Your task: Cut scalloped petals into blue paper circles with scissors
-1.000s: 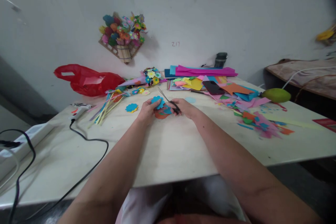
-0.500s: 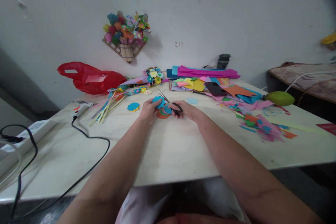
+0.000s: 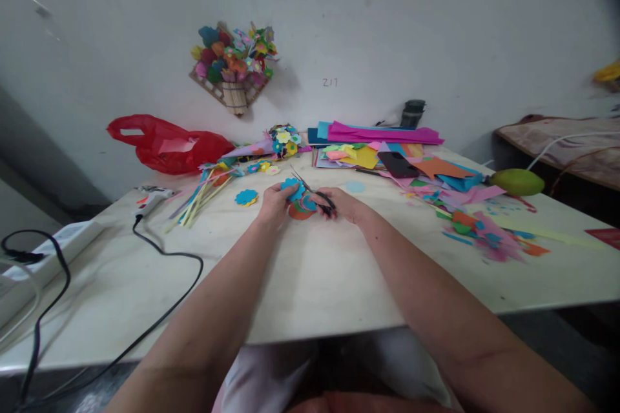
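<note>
Clock centred on the blue scalloped paper flower [image 3: 293, 189]. Hot glue gun [image 3: 154, 201] at 9 on the counter [image 3: 334, 271]; nearer, same bearing, stacked blue-and-yellow scalloped cutouts [image 3: 247, 197]. Left hand [image 3: 275, 202] closed, blue flower pinched between thumb and fingers. Orange paper disc [image 3: 300, 211] at 5, between the hands; held or lying, cannot tell. Right hand [image 3: 338, 202] curled shut around black-handled scissors [image 3: 325, 202], blades angled toward 11. Pale blue paper disc [image 3: 355, 186] at 3, flat. Smartphone [image 3: 397, 164] farther out, between 2 and 3, on coloured paper.
</note>
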### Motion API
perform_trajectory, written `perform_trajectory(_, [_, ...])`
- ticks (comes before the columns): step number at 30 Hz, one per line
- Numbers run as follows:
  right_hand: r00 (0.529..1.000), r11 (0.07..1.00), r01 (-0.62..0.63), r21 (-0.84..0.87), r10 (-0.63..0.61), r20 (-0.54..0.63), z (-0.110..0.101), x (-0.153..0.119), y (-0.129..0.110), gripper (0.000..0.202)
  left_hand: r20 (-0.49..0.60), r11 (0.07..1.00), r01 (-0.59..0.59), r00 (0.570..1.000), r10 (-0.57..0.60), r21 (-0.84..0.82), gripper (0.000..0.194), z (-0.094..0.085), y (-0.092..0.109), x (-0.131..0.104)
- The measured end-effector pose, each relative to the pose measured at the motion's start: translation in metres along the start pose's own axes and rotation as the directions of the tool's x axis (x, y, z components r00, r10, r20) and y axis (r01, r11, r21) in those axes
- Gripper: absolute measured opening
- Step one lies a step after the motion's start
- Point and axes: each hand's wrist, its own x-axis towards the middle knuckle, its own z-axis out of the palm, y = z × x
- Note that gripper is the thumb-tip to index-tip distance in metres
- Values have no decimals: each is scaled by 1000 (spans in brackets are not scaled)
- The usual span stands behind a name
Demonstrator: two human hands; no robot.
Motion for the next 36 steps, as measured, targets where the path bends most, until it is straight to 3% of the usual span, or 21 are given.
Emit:
perform_trajectory(12, [1000, 1000, 12, -8, -12, -11, 2, 1, 1, 33, -90, 999, -20, 996, 23, 30, 28, 4, 0, 0])
perform_trajectory(36, [998, 999, -20, -43, 17, -55, 7, -2, -6, 29, -111, 999, -32, 993, 32, 8, 27, 4, -2, 1])
